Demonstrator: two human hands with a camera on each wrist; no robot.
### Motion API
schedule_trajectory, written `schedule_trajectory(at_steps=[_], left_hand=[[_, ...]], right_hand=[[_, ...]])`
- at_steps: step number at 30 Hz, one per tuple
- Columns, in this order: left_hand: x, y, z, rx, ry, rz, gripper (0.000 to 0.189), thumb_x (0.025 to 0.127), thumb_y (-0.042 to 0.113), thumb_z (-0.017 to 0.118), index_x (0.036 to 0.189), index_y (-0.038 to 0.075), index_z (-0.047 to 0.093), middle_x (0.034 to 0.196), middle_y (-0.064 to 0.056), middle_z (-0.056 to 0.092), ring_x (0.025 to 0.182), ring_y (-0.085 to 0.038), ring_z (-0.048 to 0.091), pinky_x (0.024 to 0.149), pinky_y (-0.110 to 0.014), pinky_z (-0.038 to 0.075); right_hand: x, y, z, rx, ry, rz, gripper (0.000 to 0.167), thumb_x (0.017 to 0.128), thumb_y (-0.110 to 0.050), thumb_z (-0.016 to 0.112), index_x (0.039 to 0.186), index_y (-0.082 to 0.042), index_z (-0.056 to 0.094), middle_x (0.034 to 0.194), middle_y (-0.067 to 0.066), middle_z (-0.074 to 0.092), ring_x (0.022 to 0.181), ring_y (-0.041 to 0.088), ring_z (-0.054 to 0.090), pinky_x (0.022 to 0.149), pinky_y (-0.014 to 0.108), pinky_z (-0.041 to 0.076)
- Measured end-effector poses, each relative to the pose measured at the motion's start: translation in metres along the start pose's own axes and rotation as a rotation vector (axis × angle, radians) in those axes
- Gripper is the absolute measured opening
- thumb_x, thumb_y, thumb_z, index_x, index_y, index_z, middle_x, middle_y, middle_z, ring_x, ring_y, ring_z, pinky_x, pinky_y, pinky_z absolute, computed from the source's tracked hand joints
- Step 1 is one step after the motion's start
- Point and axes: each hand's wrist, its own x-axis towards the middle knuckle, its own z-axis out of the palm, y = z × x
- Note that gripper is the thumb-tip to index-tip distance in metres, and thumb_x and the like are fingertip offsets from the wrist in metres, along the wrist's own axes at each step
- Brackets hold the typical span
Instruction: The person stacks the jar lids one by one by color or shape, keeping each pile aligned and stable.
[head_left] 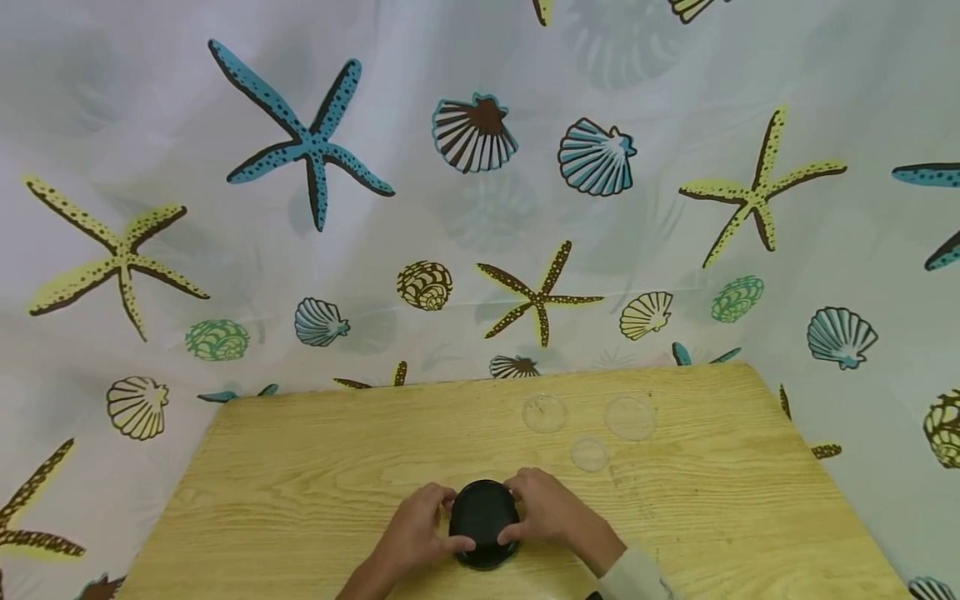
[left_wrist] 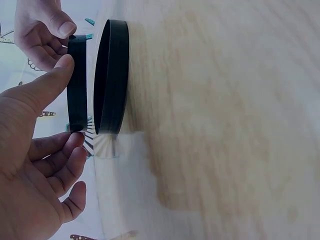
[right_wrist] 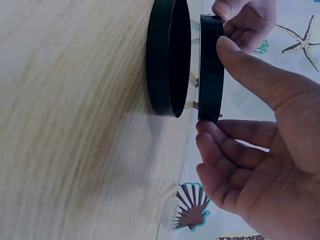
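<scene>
Both hands worked at one black lid [head_left: 483, 510], directly above a black dish [left_wrist: 119, 75]; wrist views showed a narrow gap, lid and dish not touching. The dish rested on the table [head_left: 322, 467], hollow side up. Left hand [head_left: 417, 527], over the dish's left side: thumb clamped on the lid's near edge, fingertips on its far edge. Right hand [head_left: 551, 512], over the dish's right side: same pinch, mirrored. I judged the paired hold kept the lid level, with fingers at the rim so that nothing came between it and the dish. Three clear discs [head_left: 589, 454] lay beyond the dish, to its right, well apart from it, presumably there to leave working room. Farther behind the dish hung a shell-print cloth [head_left: 420, 225].
</scene>
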Motion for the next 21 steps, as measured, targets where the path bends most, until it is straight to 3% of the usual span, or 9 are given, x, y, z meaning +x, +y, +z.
schedule_trajectory(at_steps=[7,14,21], left_hand=[[-0.004,-0.001,0.003,0.036,0.008,0.004,0.063,0.069,0.045,0.081,0.112,0.005,0.06,0.092,0.001,0.057,0.073,-0.009,0.045,0.063,-0.024,0.037],[-0.007,0.001,0.005,0.141,0.037,0.02,0.064,0.069,0.054,0.078,0.112,0.009,0.062,0.095,0.005,0.059,0.083,-0.01,0.052,0.072,-0.032,0.037],[-0.008,0.0,0.007,0.158,0.038,0.03,0.065,0.068,0.055,0.078,0.112,0.01,0.063,0.093,0.006,0.058,0.083,-0.01,0.051,0.073,-0.033,0.037]], right_hand=[[-0.002,0.001,0.006,-0.012,0.0,-0.002,0.065,0.073,-0.042,0.081,0.121,-0.002,0.061,0.098,0.002,0.059,0.09,0.011,0.054,0.08,0.028,0.048],[-0.002,0.002,0.011,-0.061,0.012,-0.025,0.066,0.073,-0.045,0.08,0.121,-0.004,0.061,0.098,0.0,0.06,0.089,0.01,0.054,0.081,0.028,0.048],[-0.004,0.003,0.013,-0.1,0.014,-0.026,0.066,0.072,-0.048,0.079,0.12,-0.005,0.062,0.101,-0.001,0.06,0.092,0.011,0.053,0.082,0.029,0.047]])
